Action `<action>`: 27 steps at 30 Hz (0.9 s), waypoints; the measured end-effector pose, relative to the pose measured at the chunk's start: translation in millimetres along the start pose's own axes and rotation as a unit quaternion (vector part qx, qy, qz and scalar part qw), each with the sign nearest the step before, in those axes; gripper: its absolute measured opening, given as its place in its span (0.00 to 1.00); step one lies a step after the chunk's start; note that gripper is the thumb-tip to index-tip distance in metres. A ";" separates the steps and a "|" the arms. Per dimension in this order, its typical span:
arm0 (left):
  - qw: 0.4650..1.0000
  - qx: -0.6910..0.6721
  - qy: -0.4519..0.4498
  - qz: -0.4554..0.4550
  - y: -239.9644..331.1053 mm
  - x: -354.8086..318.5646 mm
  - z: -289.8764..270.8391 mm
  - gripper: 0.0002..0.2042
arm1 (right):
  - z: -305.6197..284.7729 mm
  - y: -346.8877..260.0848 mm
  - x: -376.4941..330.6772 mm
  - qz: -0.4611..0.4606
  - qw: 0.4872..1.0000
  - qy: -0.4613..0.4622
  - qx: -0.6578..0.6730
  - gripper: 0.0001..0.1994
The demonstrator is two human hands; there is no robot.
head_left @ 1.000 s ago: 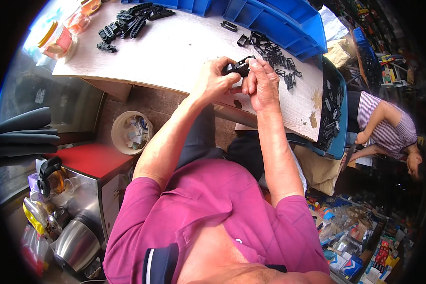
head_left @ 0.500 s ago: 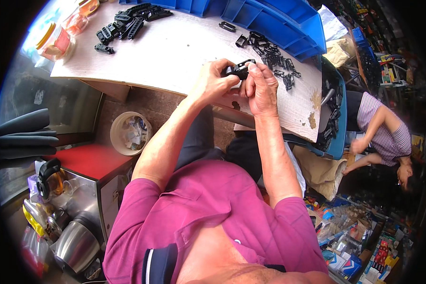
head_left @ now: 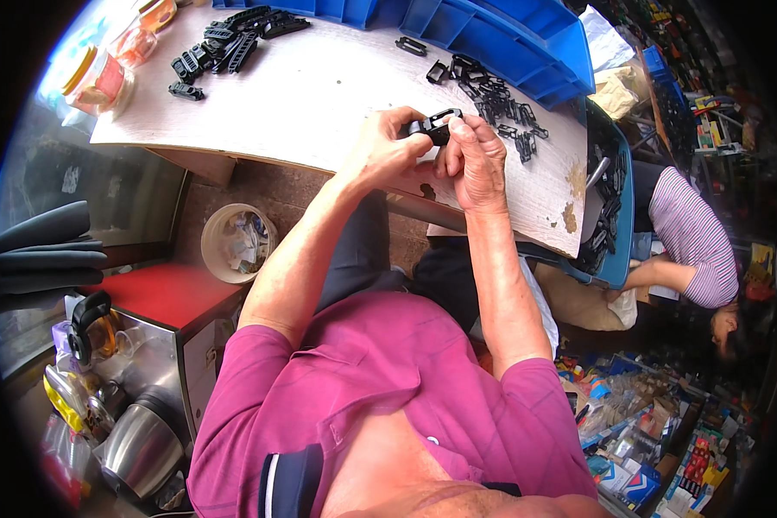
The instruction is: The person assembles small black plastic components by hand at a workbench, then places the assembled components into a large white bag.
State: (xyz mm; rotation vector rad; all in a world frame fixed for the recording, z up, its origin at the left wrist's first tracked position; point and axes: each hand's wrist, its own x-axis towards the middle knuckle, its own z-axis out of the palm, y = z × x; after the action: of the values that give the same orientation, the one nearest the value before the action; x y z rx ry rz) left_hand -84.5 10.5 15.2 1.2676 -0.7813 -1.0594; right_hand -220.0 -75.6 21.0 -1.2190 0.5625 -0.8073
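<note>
Over the front edge of the pale table [head_left: 319, 104], a black plastic part [head_left: 440, 126] with a slotted top is held between both hands. My left hand [head_left: 384, 148] is closed on its left end, thumb and fingers pinching it. My right hand [head_left: 476, 164] grips the right end with thumb and fingertips, which hide some of it. Just beyond my right hand lies a loose heap of small black plastic frames [head_left: 492, 99]. A pile of longer black plastic parts [head_left: 224, 47] sits at the far left of the table.
Blue plastic bins [head_left: 509, 52] line the table's back. A teal tub [head_left: 615, 233] of black parts stands at the right, with a co-worker [head_left: 691, 233] bending beyond it. Jars [head_left: 95, 82] stand at the far left. Below are a waste bucket [head_left: 238, 243] and a red-topped cabinet [head_left: 168, 292].
The co-worker at the right has bent lower and reached toward the beige sack. Both my hands stay nearly in place, still on the black plastic part.
</note>
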 end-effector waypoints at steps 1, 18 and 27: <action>1.000 0.001 0.000 0.000 3.9 -0.7 0.6 0.12 | 0.8 -0.7 0.2 0.004 1.000 -0.002 0.000 0.09; 0.993 -0.099 0.069 -0.012 3.1 -3.1 4.2 0.07 | 7.6 -4.1 -3.6 0.131 0.988 0.022 -0.073 0.19; 0.992 -0.127 0.020 -0.017 13.9 12.5 -7.5 0.08 | 12.8 -0.9 -7.5 0.080 0.992 0.072 -0.069 0.20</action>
State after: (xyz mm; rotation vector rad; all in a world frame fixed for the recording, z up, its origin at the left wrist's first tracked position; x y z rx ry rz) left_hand -70.7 1.2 26.5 1.0841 -0.5755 -1.1190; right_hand -215.1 -62.2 25.0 -1.2291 0.8348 -0.7336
